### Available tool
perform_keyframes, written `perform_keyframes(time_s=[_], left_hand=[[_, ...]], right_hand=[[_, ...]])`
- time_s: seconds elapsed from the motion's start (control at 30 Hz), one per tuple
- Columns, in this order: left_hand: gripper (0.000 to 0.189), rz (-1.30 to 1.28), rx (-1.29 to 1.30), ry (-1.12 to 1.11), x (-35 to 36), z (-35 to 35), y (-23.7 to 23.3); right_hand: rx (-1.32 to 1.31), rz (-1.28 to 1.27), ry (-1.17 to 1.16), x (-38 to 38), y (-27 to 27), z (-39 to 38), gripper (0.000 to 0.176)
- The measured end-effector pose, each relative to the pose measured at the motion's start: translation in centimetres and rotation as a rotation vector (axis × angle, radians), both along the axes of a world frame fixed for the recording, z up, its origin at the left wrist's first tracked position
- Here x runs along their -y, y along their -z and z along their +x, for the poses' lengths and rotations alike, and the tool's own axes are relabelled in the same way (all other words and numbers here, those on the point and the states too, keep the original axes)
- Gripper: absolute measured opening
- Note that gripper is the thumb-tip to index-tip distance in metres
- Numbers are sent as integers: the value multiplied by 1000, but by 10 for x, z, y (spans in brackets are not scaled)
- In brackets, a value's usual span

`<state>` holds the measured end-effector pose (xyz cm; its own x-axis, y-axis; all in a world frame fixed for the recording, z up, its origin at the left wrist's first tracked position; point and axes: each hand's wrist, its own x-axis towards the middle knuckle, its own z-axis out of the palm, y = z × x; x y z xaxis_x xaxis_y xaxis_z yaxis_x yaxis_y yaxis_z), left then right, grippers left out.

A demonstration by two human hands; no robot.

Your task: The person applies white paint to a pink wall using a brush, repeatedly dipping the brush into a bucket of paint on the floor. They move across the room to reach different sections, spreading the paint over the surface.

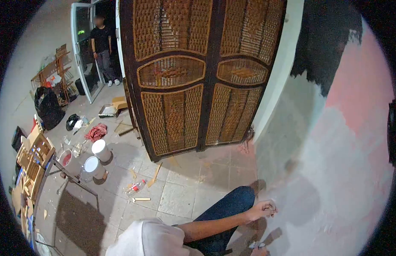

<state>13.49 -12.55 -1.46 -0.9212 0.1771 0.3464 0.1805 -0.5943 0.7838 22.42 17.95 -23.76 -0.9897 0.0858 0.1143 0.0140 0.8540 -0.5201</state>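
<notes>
- The wall (343,187) is just beside the left hand (262,210), whose fingers are curled; on what, I cannot tell.
- Near the wall, lower: right hand (260,251); its grip I cannot tell.

Dim ltg, fisheye warp nr edges, blk corners, soft shadows on wall (347,200).

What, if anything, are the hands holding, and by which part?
Cannot be told: the left hand is curled by the wall, too small to read; the right hand is partly cut off at the bottom edge.
</notes>
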Motion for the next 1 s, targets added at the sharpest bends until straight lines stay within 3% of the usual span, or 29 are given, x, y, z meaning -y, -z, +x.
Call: perform_keyframes(time_s=[0.13, 0.2, 0.23, 0.27, 0.3, 0.33, 0.37, 0.4, 0.43, 0.47, 0.5, 0.57, 0.6, 0.67, 0.7, 0.8, 0.93, 1.0], left_hand=[[16, -89, 124, 73, -26, 11, 45], [16, -242, 58, 71, -43, -2, 82], [12, -348, 117, 59, -45, 1, 89], [8, -462, 159, 69, -53, 0, 98], [8, -575, 87, 60, -55, 3, 85], [9, -423, 73, 116, -65, 6, 69], [8, -345, 189, 223, -75, 18, 57], [10, -365, 292, 265, -83, 24, 46], [9, -379, 110, 305, -95, 26, 45], [9, -429, 51, 304, -105, 39, 26], [9, -400, 99, 406, -118, 44, 29], [10, -358, 132, 561, -134, 67, 29], [10, -341, 120, 634, -146, 72, 29], [10, -384, 106, 723, -164, 89, 29], [9, -401, 97, 770, -173, 99, 30], [10, -462, 153, 838, -193, 120, 29], [18, -382, 318, 987, -215, 136, 38], [22, -376, 365, 989, -217, 145, 46]], right_hand=[[-192, -260, 51, 46, -91, 10, 38], [-278, 129, 212, 8, -40, 1, 40], [-98, -164, 308, 24, -96, 15, 42], [-369, 50, 314, 5, -72, 19, 53], [-193, -45, 355, -7, -88, 28, 63], [-48, -137, 539, 16, -170, 39, 53], [-139, -311, 447, -6, -177, 49, 40], [-261, -281, 530, -16, -192, 64, 44], [-382, -248, 614, -27, -205, 80, 50], [-427, -380, 651, -35, -236, 100, 46], [-373, -531, 774, -62, -224, 122, 38], [-753, -807, 826, -65, -266, 178, 30], [-878, -799, 916, -70, -280, 203, 31], [-1081, -1015, 1079, -73, -284, 270, 32], [-1265, -1145, 1016, -72, -271, 308, 29], [-1683, -1497, 1134, -36, -234, 411, 23], [-2130, -1424, 1279, 48, -164, 536, 20], [-2073, -1178, 1516, 93, -127, 580, 14]])
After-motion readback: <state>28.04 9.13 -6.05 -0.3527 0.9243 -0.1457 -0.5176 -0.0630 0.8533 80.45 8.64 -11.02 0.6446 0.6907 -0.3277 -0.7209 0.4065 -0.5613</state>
